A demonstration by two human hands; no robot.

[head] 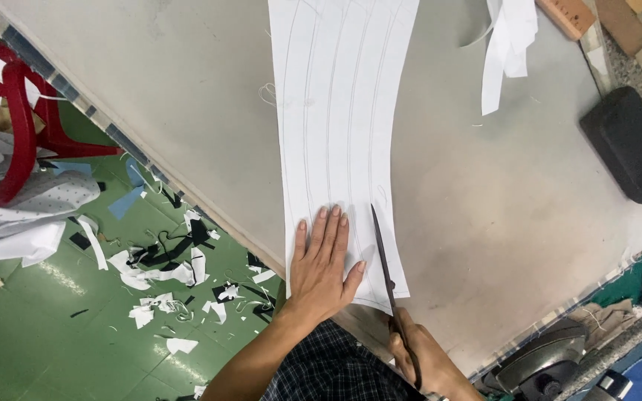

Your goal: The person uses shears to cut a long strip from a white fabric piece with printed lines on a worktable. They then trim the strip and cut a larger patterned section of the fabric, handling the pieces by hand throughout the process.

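Cutting begins: the left hand [321, 260], fingers spread flat, pins a curved white fabric panel [339, 126] on the grey table [187, 96] while the right hand [425, 356], at 5 o'clock, fingers gripping black scissors [384, 260], must follow the pencilled line toward 12.

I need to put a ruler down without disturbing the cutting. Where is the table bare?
Bare grey tabletop left of the long white marked fabric strip, and right of it up to the black block. Crowded around the flat left hand and right hand's scissors.

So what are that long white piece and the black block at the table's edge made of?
White piece: looks like thin fabric or stiff interlining, matte, with pencilled curved lines; paper is possible. Black block: dull, rounded corners, maybe foam or rubber; can't tell surely.
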